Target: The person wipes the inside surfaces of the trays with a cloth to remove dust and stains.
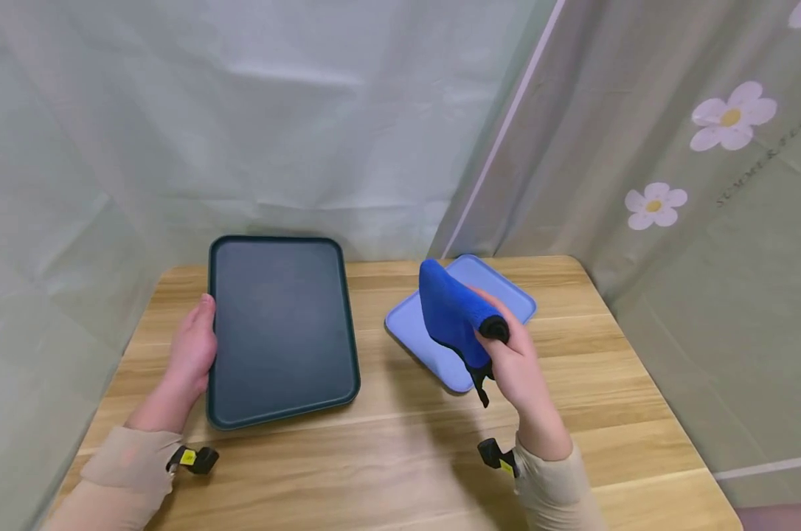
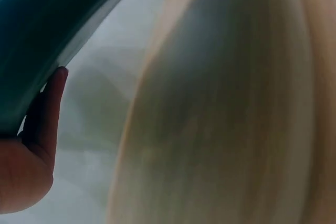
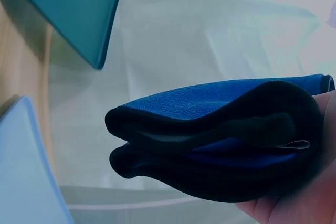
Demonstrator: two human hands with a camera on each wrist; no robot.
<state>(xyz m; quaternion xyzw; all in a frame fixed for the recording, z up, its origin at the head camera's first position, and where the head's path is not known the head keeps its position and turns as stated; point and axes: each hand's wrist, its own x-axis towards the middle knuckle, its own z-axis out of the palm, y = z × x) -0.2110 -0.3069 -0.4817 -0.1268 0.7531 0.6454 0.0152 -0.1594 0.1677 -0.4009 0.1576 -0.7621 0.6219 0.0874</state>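
A dark blue-green rectangular tray (image 1: 277,332) is lifted off the table on the left side, its inner face toward the head camera. My left hand (image 1: 195,343) grips its left edge; most of the fingers are hidden behind it. In the left wrist view, the thumb (image 2: 50,114) lies along the tray's side (image 2: 58,19). My right hand (image 1: 516,361) holds a folded blue cloth (image 1: 456,306) with black edging, raised over a light blue tray (image 1: 496,284). The right wrist view shows the cloth's folded layers (image 3: 210,98) beside the right hand's palm (image 3: 310,198).
The light blue tray lies flat and turned at an angle on a wooden table (image 1: 387,472). Curtains (image 1: 294,125) hang close behind and on both sides of the table; those on the right carry white flowers (image 1: 656,206). A small black camera sits on each wrist.
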